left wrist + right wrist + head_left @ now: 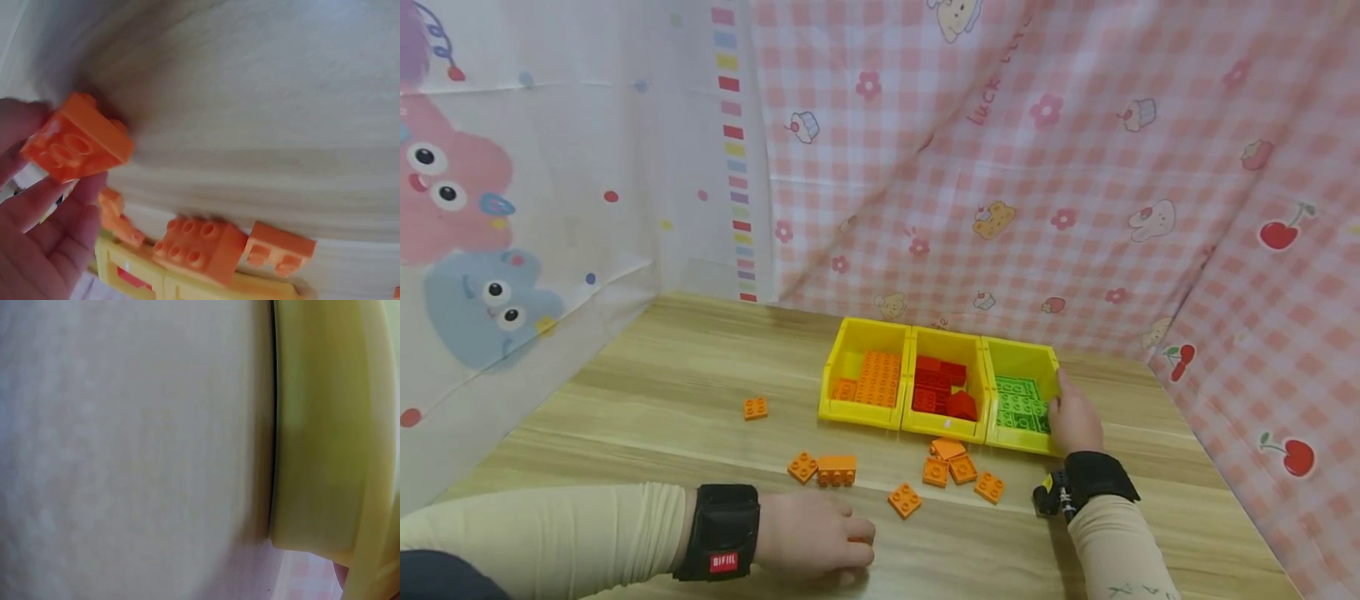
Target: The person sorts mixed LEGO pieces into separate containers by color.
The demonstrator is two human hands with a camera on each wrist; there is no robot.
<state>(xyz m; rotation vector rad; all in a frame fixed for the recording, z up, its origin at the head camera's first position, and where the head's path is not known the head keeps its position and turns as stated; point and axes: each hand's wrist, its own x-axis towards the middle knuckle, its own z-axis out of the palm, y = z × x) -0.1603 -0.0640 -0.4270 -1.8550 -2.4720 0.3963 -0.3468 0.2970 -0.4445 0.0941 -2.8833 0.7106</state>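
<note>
My left hand (811, 533) pinches an orange toy brick (78, 140) between thumb and fingers, low over the table's front part. Its hollow underside shows in the left wrist view. In the head view the fingers hide most of it. At the right end of a row of three joined yellow bins (867, 417), my right hand (1077, 419) grips the outer side wall. Only a sliver of a fingertip (340, 574) shows past the bin in the right wrist view. The right bin holds green bricks (1018, 402), the middle one red bricks (932, 387), the left one orange bricks (880, 377).
Several loose orange bricks lie in front of the bins, among them a larger one (837, 470), a single one (905, 500) and a cluster (949, 450). Another orange brick (756, 408) lies off to the left. Patterned cloth (970, 183) hangs behind and beside the wooden table (685, 367).
</note>
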